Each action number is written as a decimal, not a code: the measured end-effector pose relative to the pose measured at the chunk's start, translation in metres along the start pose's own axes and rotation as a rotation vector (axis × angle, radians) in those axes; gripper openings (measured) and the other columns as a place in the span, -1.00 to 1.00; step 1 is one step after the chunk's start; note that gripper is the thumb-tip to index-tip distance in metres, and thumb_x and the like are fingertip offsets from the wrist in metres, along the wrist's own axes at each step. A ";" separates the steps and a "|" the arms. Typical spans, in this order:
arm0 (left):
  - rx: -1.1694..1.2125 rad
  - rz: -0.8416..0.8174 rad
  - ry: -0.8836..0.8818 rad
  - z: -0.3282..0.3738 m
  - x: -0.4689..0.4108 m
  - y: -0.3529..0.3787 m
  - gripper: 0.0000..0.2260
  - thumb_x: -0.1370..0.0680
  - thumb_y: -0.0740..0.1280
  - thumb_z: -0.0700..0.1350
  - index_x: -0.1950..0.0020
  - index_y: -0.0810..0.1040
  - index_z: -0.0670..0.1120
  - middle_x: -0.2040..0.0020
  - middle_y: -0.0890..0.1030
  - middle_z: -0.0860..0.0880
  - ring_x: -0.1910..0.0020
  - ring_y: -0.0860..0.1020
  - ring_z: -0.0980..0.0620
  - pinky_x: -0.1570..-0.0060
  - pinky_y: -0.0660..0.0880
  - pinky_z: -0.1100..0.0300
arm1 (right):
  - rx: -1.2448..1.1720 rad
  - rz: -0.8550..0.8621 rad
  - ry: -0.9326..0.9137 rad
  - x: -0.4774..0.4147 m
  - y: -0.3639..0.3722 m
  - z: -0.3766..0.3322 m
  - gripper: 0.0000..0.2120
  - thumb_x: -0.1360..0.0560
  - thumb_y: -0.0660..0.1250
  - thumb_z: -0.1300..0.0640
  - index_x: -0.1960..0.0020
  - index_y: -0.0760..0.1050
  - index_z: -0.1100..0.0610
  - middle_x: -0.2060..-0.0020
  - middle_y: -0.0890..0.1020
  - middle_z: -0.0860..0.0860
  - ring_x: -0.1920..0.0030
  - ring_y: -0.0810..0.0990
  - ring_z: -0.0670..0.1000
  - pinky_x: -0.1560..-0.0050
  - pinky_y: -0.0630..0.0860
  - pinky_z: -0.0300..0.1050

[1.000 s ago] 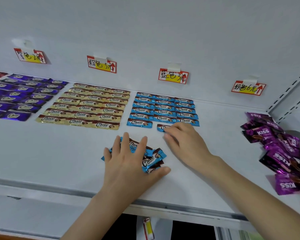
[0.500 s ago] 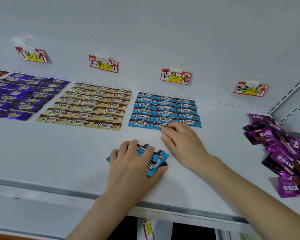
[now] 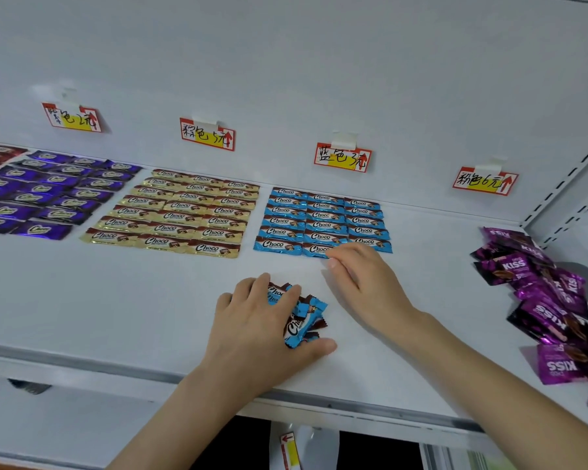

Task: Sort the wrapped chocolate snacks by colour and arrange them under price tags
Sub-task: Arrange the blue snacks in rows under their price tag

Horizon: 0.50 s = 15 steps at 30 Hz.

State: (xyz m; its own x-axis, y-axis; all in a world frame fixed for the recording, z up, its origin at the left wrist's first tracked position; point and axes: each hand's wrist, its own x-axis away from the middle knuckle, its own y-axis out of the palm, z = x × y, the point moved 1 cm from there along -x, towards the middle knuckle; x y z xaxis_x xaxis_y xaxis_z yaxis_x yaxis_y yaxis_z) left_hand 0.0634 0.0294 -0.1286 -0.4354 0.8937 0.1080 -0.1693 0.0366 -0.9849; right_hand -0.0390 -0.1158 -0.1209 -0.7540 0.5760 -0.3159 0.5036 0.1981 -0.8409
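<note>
This was a shop, seen at a display shelf point(image 3: 82, 300) of white metal with a slotted upright point(image 3: 564, 188) at its right end. Handwritten price tags point(image 3: 207, 134), red-bordered with yellow bands and red arrows, were taped along the back panel point(image 3: 319, 62). Under them lay wrapped stock in neat rows by colour: purple Choco bars point(image 3: 48, 195), gold Choco bars point(image 3: 184, 212) and blue Choco bars point(image 3: 323, 218). Purple Kiss packets point(image 3: 550, 300) lay heaped at the right. Another tag point(image 3: 290, 449) showed below the shelf edge.

Left hand point(image 3: 262, 329) gripping blue snacks point(image 3: 307, 319), right hand point(image 3: 365, 286) relaxed
</note>
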 end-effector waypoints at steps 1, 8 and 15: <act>0.044 -0.016 0.010 -0.001 0.004 -0.002 -0.02 -0.12 -0.27 0.61 -0.49 -0.04 0.26 -0.54 0.01 0.04 -0.48 0.01 -0.04 -0.42 0.06 0.00 | -0.045 0.006 0.026 0.002 -0.002 -0.001 -0.74 -0.59 0.14 0.08 -0.18 0.51 0.12 -0.07 0.53 -0.02 -0.04 0.39 -0.17 0.02 0.29 -0.37; 0.213 0.142 -0.178 -0.016 0.004 -0.019 0.00 -0.18 -0.25 0.53 -0.45 0.21 0.01 -0.47 0.22 -0.05 -0.40 0.19 -0.03 -0.31 0.26 0.09 | -0.111 -0.205 0.110 0.023 -0.011 -0.022 -0.69 -0.46 0.23 -0.16 0.00 0.54 0.04 0.13 0.56 -0.09 0.13 0.50 -0.14 0.11 0.48 -0.17; 0.152 0.122 -0.043 -0.028 -0.004 -0.011 -0.13 -0.24 0.03 0.54 -0.37 0.34 0.03 -0.30 0.37 0.03 -0.25 0.28 0.07 -0.16 0.30 0.21 | -0.055 -0.404 0.021 0.022 -0.010 -0.034 -0.67 -0.46 0.30 -0.12 -0.15 0.53 -0.01 0.19 0.40 -0.17 0.14 0.41 -0.15 0.09 0.45 -0.16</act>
State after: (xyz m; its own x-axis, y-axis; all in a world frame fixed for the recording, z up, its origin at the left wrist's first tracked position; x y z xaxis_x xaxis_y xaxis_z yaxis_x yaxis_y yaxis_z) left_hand 0.0916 0.0378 -0.1215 -0.4977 0.8673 -0.0019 -0.2429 -0.1415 -0.9597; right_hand -0.0461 -0.0784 -0.1050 -0.8873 0.4590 0.0442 0.1914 0.4537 -0.8704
